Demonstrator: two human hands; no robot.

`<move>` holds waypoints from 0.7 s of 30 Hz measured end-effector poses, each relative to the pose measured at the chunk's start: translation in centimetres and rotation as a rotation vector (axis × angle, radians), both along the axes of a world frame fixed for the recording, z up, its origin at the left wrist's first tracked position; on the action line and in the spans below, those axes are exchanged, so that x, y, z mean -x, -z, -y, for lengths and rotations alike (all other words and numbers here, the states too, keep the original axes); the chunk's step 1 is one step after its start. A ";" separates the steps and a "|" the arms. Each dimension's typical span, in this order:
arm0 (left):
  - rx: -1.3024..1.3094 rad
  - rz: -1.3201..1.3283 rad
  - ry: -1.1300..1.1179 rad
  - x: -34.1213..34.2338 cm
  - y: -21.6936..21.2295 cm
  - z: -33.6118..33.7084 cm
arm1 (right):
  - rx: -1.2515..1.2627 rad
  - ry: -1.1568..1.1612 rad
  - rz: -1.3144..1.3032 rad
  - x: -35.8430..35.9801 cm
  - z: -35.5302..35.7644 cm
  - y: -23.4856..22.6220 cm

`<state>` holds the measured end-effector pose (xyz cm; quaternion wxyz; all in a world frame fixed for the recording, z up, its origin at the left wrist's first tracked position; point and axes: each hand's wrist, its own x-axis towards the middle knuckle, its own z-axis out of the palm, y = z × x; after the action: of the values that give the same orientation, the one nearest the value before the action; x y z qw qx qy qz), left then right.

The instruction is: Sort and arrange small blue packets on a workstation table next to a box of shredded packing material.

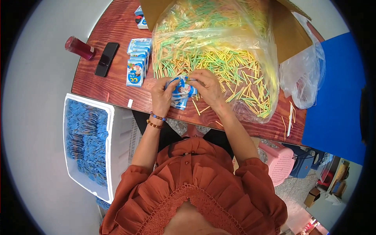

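Observation:
Between my hands, just past the table's near edge, is a small blue and white printed packet. My left hand, with two beaded bracelets at the wrist, pinches its upper left part. The fingers of my right hand are pinched together at its upper right corner; whether they also hold something small is too fine to tell. Right behind them, a large clear plastic bag lies open, spilling many thin yellow, green and orange sticks. A few loose sticks lie beside the packet.
Left of the bag lies a row of similar packets, then a black phone and a red-capped jar. A white foam box full of blue packets stands at lower left. A cardboard box surrounds the bag; a pink stool stands below right.

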<state>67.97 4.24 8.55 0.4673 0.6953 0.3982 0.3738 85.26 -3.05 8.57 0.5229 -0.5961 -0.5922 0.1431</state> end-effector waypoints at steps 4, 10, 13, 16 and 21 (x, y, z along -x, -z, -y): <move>-0.387 0.031 -0.065 0.2 0.1 -0.8 | 0.082 -0.082 -0.304 0.4 0.0 1.0; 0.051 0.244 0.066 0.4 -1.0 -0.4 | 0.179 -0.189 -0.870 1.4 0.3 -0.6; 0.262 0.336 0.032 0.2 -1.9 0.5 | 0.191 -0.181 -0.753 1.4 1.1 -1.3; 0.328 0.356 0.049 0.4 -0.8 0.4 | 0.195 -0.116 -0.672 1.1 1.6 -0.6; 0.495 0.452 0.019 0.0 -0.9 2.3 | 0.137 -0.039 -0.709 1.9 2.6 1.7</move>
<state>67.97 1.92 9.48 0.7018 0.4640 0.3567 0.4060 83.33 -5.65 6.90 0.6520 -0.5316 -0.3744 0.3901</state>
